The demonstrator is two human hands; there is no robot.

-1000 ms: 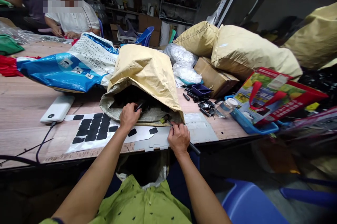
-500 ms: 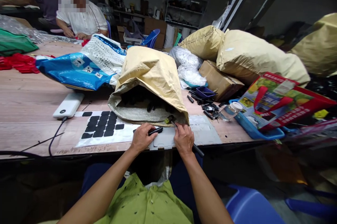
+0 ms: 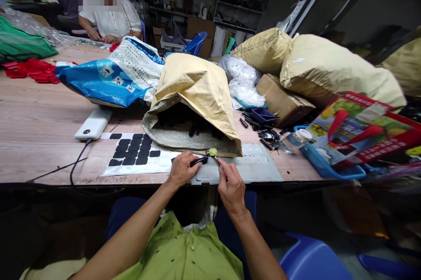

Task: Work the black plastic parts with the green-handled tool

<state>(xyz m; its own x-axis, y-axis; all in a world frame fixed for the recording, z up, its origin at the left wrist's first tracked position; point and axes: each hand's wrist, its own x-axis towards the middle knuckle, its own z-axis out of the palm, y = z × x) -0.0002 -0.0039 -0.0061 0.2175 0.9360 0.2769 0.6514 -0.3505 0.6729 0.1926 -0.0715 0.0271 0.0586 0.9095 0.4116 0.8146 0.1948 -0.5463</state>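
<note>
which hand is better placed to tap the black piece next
Probably the right hand: it grips the hammer, whose head is close by the black piece. The left hand is occupied holding that piece.

No wording can be read for certain. The blue-and-white bag point(image 3: 94, 84) carries rows of small dark print on its white panel point(image 3: 140, 61) and three white diamond signs point(image 3: 117, 80) on the blue, their symbols unclear. White characters on the red shopping bag point(image 3: 390, 124) are too blurred to read, like the label point(image 3: 298, 60) on a large sack point(image 3: 338, 62).
</note>
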